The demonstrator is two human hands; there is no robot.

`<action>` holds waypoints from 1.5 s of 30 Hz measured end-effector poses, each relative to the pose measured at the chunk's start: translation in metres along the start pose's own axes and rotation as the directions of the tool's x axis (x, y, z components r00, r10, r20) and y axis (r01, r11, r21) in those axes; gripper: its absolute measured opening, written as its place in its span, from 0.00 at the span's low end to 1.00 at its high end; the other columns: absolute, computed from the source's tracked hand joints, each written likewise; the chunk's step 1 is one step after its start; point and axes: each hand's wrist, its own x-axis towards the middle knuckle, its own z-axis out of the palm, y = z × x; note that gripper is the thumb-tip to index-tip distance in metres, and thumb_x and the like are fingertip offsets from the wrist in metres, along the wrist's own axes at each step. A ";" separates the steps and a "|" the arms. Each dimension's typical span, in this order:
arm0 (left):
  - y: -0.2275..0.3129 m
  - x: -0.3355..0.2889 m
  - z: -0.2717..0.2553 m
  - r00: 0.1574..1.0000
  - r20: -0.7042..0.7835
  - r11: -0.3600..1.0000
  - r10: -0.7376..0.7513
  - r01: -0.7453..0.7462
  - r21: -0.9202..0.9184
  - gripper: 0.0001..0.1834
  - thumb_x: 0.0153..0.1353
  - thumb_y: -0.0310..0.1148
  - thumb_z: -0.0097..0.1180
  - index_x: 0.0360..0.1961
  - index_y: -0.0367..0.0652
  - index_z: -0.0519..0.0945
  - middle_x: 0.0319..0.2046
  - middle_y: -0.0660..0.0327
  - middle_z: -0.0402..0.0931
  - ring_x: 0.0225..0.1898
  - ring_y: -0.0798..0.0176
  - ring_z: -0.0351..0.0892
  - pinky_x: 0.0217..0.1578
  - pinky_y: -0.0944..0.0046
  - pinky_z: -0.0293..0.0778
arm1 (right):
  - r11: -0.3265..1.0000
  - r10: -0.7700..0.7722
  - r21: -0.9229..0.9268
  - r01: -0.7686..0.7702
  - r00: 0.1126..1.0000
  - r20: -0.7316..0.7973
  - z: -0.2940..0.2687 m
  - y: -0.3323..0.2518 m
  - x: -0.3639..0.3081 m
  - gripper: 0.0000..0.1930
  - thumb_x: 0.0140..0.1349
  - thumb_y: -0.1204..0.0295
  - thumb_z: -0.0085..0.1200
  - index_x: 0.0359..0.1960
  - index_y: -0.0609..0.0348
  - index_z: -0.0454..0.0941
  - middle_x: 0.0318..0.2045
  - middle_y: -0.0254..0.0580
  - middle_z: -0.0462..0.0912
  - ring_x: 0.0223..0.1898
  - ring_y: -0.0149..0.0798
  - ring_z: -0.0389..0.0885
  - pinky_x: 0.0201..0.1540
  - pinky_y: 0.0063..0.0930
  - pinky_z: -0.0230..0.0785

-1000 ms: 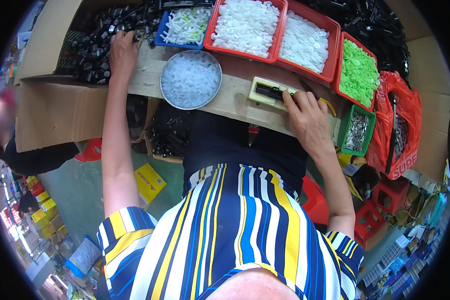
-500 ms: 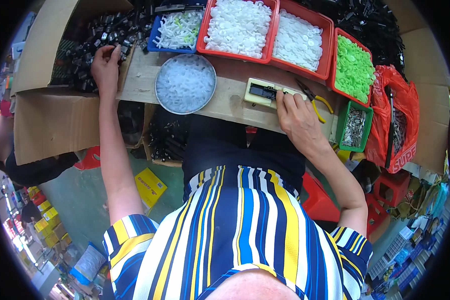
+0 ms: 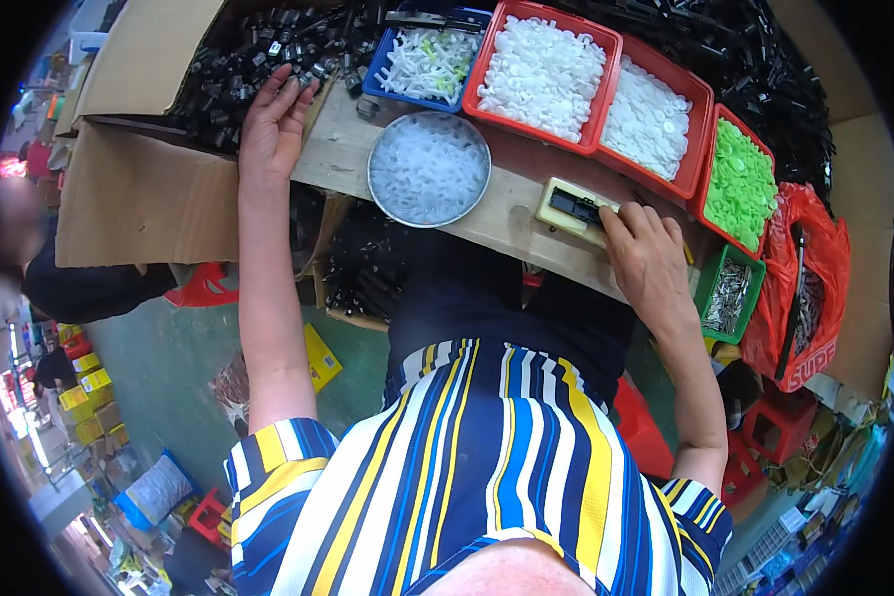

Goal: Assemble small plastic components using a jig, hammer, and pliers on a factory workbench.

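Observation:
My left hand [image 3: 274, 134] is raised at the right edge of an open cardboard box [image 3: 149, 60] of small black plastic parts [image 3: 243, 60]. Its thumb and fingers close around a small dark part [image 3: 304, 79], partly hidden by the fingertips. On the bench's near side lies a cream-coloured block [image 3: 556, 212] with a black rectangular plastic piece [image 3: 574, 206] set in it. My right hand [image 3: 654, 260] pinches the right end of that black piece and rests against the block. What lies under the right fingers is hidden.
A round metal bowl [image 3: 374, 189] of translucent pieces stands between my hands. Behind are a blue tray [image 3: 372, 84], red trays [image 3: 613, 84] of white and green parts and a green tray [image 3: 703, 298] of metal pieces. A red plastic bag [image 3: 834, 263] hangs at the right.
My left hand has come from among the black parts to the box's right edge. My right hand stays at the block and now covers most of the yellow-handled pliers. The whole view has shifted.

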 end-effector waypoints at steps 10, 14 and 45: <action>-0.052 -0.121 0.123 0.906 0.396 0.962 -0.150 0.042 0.269 0.18 0.54 0.19 0.67 0.47 0.36 0.81 0.36 0.60 0.83 0.36 0.68 0.83 0.38 0.72 0.78 | 0.903 0.034 0.397 0.162 0.895 -0.444 -0.014 -0.040 0.043 0.22 0.53 0.73 0.64 0.52 0.56 0.78 0.38 0.39 0.79 0.41 0.40 0.79 0.41 0.35 0.65; -0.080 -0.147 0.146 0.903 0.341 0.954 -0.263 0.191 0.230 0.09 0.61 0.30 0.66 0.39 0.38 0.82 0.28 0.64 0.82 0.25 0.72 0.80 0.25 0.75 0.70 | 0.895 0.039 0.410 0.176 0.885 -0.463 -0.007 -0.048 0.047 0.21 0.53 0.71 0.65 0.50 0.57 0.78 0.38 0.38 0.79 0.40 0.39 0.79 0.39 0.34 0.64; -0.150 -0.147 0.161 0.896 0.408 0.730 -0.177 -0.159 0.665 0.09 0.60 0.27 0.66 0.38 0.34 0.81 0.30 0.68 0.76 0.27 0.79 0.70 0.26 0.77 0.68 | 0.796 0.307 0.590 -0.137 0.931 -0.198 0.045 -0.008 0.026 0.12 0.53 0.69 0.65 0.40 0.55 0.84 0.41 0.39 0.78 0.49 0.43 0.74 0.48 0.41 0.65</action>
